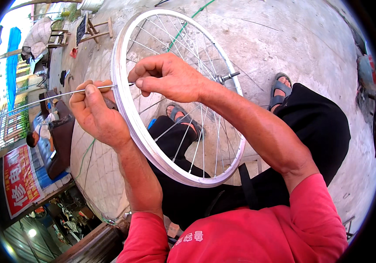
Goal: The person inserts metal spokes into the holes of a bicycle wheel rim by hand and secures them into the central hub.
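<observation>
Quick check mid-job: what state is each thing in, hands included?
Left hand: fingers closed on the rod.
Right hand: fingers curled inside the wheel's ring; whether they grip anything is unclear.
Rod: pinched, slanting, one end at the wheel's outer edge.
Wheel: no tyre, tilted, spoked.
Axle: uncovered, jutting from the wheel's side.
Green line: lying on the floor.
Sandals: worn.

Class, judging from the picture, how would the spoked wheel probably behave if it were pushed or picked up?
The spoked wheel would probably roll readily if pushed on edge, being round. It is likely light for its size, since thin spokes leave mostly open space. Let go, it may tip sideways, as its rim looks narrow.
</observation>
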`<action>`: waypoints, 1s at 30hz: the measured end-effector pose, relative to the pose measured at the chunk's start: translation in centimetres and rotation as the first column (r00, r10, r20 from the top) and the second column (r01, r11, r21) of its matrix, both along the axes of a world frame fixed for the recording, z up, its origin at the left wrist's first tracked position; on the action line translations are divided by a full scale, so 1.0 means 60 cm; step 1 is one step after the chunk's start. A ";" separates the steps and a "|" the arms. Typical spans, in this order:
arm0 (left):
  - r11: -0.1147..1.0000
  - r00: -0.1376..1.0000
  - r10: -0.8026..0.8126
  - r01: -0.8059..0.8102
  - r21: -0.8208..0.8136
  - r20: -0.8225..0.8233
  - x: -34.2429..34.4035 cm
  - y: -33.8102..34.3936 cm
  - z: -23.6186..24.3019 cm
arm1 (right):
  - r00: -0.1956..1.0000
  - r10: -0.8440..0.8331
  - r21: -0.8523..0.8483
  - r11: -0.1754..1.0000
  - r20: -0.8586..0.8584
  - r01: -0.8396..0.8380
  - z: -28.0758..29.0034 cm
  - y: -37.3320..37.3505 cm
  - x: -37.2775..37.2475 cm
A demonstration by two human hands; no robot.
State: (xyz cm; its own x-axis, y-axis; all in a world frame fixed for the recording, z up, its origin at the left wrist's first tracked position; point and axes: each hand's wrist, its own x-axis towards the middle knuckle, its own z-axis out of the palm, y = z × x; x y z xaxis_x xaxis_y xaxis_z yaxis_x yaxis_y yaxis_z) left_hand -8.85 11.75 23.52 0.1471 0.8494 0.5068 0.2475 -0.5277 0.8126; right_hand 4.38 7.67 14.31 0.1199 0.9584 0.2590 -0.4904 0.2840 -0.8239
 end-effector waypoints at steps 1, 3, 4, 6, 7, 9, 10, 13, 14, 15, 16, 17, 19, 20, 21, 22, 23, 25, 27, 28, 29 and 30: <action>1.000 1.000 0.002 -0.002 -0.002 0.005 0.001 0.000 0.000 | 1.000 0.021 -0.001 1.000 0.009 -0.021 0.001 -0.002 0.003; 1.000 1.000 0.000 0.000 -0.003 0.013 0.001 0.001 0.000 | 0.999 0.040 -0.002 0.999 0.017 -0.040 0.002 -0.002 0.006; 1.000 1.000 -0.005 0.005 -0.004 0.016 0.002 0.002 -0.001 | 0.999 0.039 -0.003 0.999 0.016 -0.039 0.002 -0.002 0.006; 1.000 1.000 -0.012 0.012 -0.005 0.000 0.002 0.003 -0.001 | 0.999 0.032 -0.015 0.999 0.025 -0.031 0.003 -0.003 0.007; 1.000 1.000 -0.014 0.014 -0.005 -0.019 0.000 0.002 0.000 | 0.999 0.026 -0.027 0.999 0.035 -0.025 0.005 -0.005 0.007; 1.000 0.999 -0.022 0.022 0.007 -0.040 0.000 0.001 0.000 | 0.999 0.028 -0.046 0.999 0.039 -0.026 0.006 -0.007 0.008; 0.999 0.999 -0.026 0.027 0.020 -0.043 0.000 0.001 -0.001 | 0.999 0.036 -0.053 0.998 0.034 -0.034 0.007 -0.007 0.008; 0.996 0.996 -0.084 0.085 0.027 -0.009 0.001 0.001 -0.002 | 0.999 0.047 -0.048 0.998 0.020 -0.046 0.005 -0.006 0.010; 0.994 0.994 -0.111 0.111 0.024 0.009 0.002 0.002 -0.002 | 0.999 0.050 -0.041 0.998 0.016 -0.049 0.004 -0.006 0.011; 0.994 0.994 -0.111 0.111 0.022 0.006 0.000 0.001 -0.002 | 0.998 0.056 -0.058 0.997 0.031 -0.054 0.008 -0.008 0.013; 0.994 0.994 -0.111 0.111 0.019 0.002 -0.001 0.001 -0.002 | 0.997 0.063 -0.075 0.995 0.046 -0.059 0.015 -0.011 0.017; 0.994 0.994 -0.110 0.110 0.016 -0.002 -0.003 0.000 -0.001 | 0.996 0.070 -0.092 0.994 0.060 -0.064 0.019 -0.012 0.019; 0.994 0.994 -0.106 0.107 0.027 -0.028 -0.003 -0.002 0.000 | 0.996 0.067 -0.092 0.994 0.063 -0.061 0.016 -0.008 0.015; 0.994 0.994 -0.103 0.104 0.032 -0.041 -0.002 -0.003 0.000 | 0.996 0.066 -0.092 0.994 0.065 -0.059 0.015 -0.007 0.013; 0.994 0.994 -0.104 0.104 0.015 -0.024 -0.002 -0.003 0.001 | 0.995 0.066 -0.084 0.995 0.070 -0.060 0.016 -0.007 0.013; 0.995 0.995 -0.104 0.104 -0.003 -0.008 0.000 -0.005 0.001 | 0.995 0.066 -0.077 0.995 0.076 -0.060 0.016 -0.007 0.012; 0.994 0.995 -0.104 0.104 -0.021 0.008 0.002 -0.006 0.002 | 0.994 0.067 -0.069 0.996 0.082 -0.061 0.017 -0.006 0.012; 0.999 0.999 -0.029 0.030 -0.031 0.034 0.012 -0.007 0.000 | 0.996 0.052 -0.042 0.998 0.074 -0.049 0.009 -0.002 0.007; 0.999 1.000 0.018 -0.017 -0.034 0.025 0.015 -0.007 0.001 | 0.996 0.046 -0.039 0.998 0.077 -0.043 0.008 -0.002 0.007; 0.999 1.000 0.027 -0.027 -0.031 0.005 0.015 -0.007 0.003 | 0.996 0.046 -0.049 0.998 0.083 -0.042 0.013 -0.005 0.009; 0.999 0.999 0.035 -0.035 -0.028 -0.015 0.015 -0.008 0.004 | 0.995 0.046 -0.059 0.997 0.089 -0.041 0.016 -0.007 0.009; 0.998 0.998 0.050 -0.052 -0.042 -0.038 0.016 -0.010 0.007 | 0.995 0.034 -0.059 0.998 0.090 -0.028 0.016 -0.007 0.009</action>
